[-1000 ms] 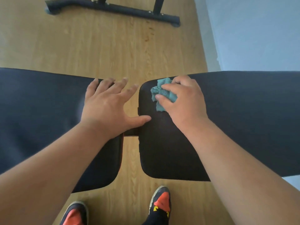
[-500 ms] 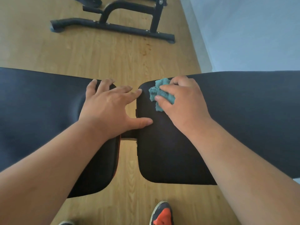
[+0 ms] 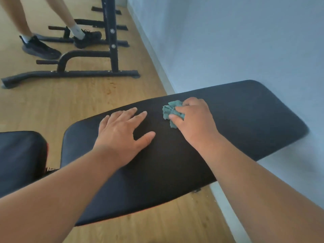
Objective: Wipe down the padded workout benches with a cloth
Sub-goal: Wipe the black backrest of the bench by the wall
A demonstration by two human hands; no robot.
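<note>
Both hands have travelled off the gap between the pads and along the long back pad (image 3: 236,123), toward the wall end, and the view has swung up with them, bringing another person's legs into the top left.

Nearest us, two bare forearms reach in across the pad's front edge. The left hand (image 3: 122,135) lies flat on the vinyl, fingers straight and spread, thumb out to the side, gripping nothing, just bracing. Just to its right, apart from it, the right hand (image 3: 194,120) has thumb and fingers curled round a bunched teal cloth (image 3: 171,110), pressing it onto the pad about midway along its length. The cloth pokes out on the hand's left side.

Off to the left sits the seat pad (image 3: 19,155), separated from the back pad by a narrow gap showing wooden floor (image 3: 70,102).

What could go wrong? The cloth is wadded small, so a fast stroke likely leaves unwiped stripes, and the far end by the wall (image 3: 228,41) looks easy to skip. The pad seems to run out unsupported there, so leaning hard on the braced palm might tip or shift the bench.

Farther back stands a black steel rack (image 3: 112,41), and beyond it someone's legs in dark trainers (image 3: 40,47).
</note>
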